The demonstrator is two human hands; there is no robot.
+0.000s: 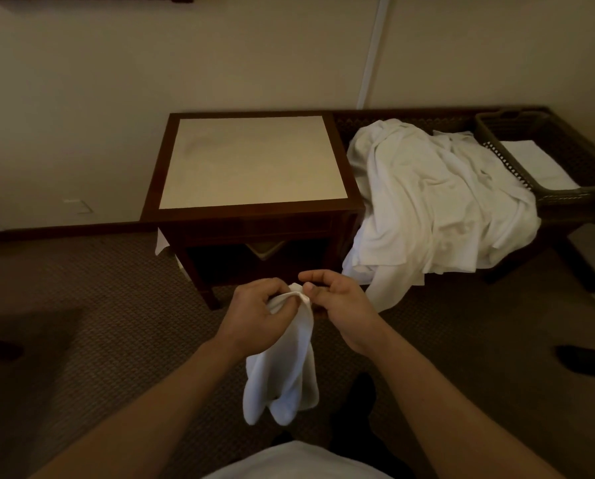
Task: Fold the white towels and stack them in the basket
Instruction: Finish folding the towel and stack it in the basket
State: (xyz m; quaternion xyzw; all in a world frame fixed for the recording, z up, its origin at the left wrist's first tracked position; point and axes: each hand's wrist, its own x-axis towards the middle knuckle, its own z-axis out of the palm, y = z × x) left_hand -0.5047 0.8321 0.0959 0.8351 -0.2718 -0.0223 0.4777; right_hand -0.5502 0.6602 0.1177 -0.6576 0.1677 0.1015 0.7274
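Observation:
A small white towel (284, 368) hangs in front of me, bunched at its top. My left hand (254, 314) grips that top edge. My right hand (337, 305) is right beside it, fingers curled, thumb and fingertips at the towel's top corner. A big heap of white towels (437, 202) spills over a dark bench at the right. At the far right stands a dark woven basket (496, 150) with a folded white towel (538, 164) lying inside.
A dark wooden side table (254, 212) with a pale top stands against the wall straight ahead. Brown carpet covers the floor. A dark shoe (582, 359) lies at the right edge, and my dark shoe (361, 392) shows below the towel.

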